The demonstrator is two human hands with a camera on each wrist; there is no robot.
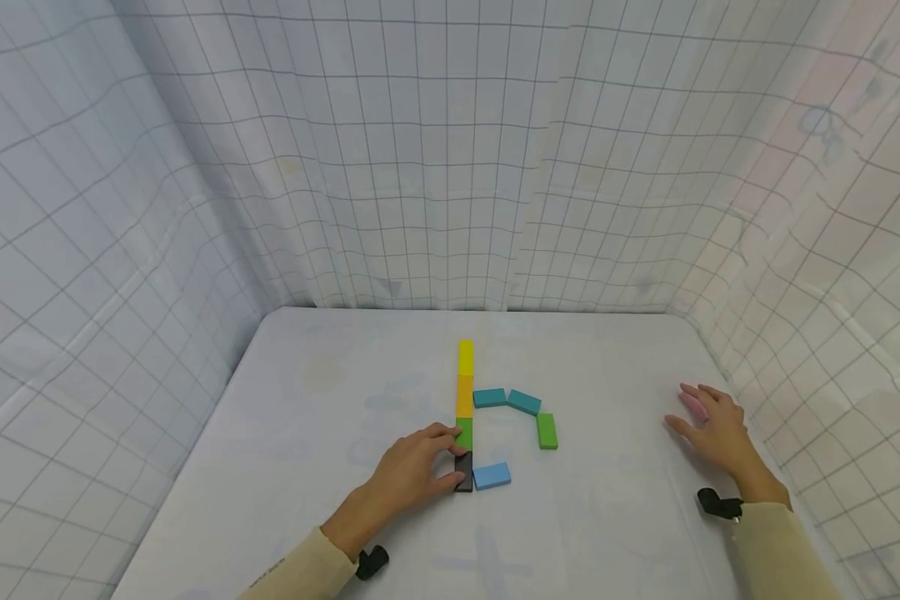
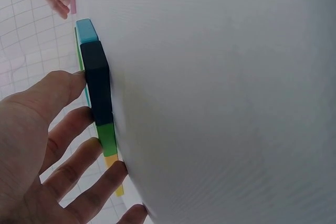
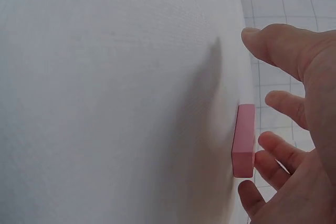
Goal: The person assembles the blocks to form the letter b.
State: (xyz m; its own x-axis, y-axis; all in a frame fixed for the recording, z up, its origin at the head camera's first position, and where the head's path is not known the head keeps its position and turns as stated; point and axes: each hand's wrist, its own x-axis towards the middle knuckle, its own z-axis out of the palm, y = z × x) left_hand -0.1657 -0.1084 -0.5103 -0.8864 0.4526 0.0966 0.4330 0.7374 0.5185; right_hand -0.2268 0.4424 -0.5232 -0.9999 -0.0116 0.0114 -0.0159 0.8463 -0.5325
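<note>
A straight column of blocks stands in the middle of the table: yellow, orange, green and, nearest me, black. My left hand touches the column from its left side. Its thumb and index finger rest against the black block, and the other fingers spread alongside the green and orange ones. On the far right, my right hand hovers with loosely spread fingers over a pink block. The right wrist view shows thumb and index apart from that block; whether another fingertip touches it I cannot tell.
Right of the column, two teal blocks and a green block form a bent line. A light blue block lies beside the black one. Gridded white cloth walls in the white table at the back and both sides.
</note>
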